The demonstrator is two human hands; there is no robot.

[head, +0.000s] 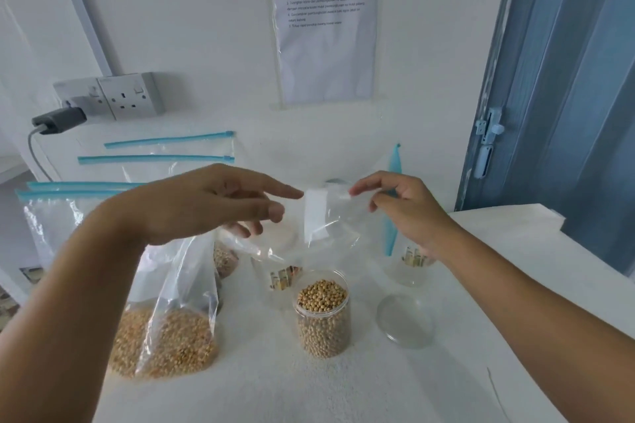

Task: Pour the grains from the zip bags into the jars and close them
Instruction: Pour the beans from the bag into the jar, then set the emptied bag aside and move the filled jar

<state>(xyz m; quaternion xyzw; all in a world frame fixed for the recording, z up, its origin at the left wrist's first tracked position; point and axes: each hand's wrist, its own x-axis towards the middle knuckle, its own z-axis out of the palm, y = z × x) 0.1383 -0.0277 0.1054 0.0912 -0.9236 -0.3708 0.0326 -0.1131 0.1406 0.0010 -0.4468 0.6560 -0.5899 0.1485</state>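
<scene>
An open clear jar [323, 312] full of round tan beans stands at the table's middle. Above it hangs an emptied clear zip bag [323, 216] with a white label and a blue zip strip dangling at the right. My right hand [402, 213] pinches the bag's upper edge between thumb and finger. My left hand [213, 203] hovers beside the bag with fingers spread; whether it touches the bag is unclear. A clear lid [405, 321] lies flat to the right of the jar. Two more clear jars [412, 264] [275, 275] stand behind it.
A zip bag of yellow grain [165, 340] sits at the front left, with a bag of brownish grain [225, 259] behind it. Several blue-zipped bags [161, 154] lean on the wall. A wall socket with a plugged charger [58, 118] is at left; a blue door [563, 79] is at right.
</scene>
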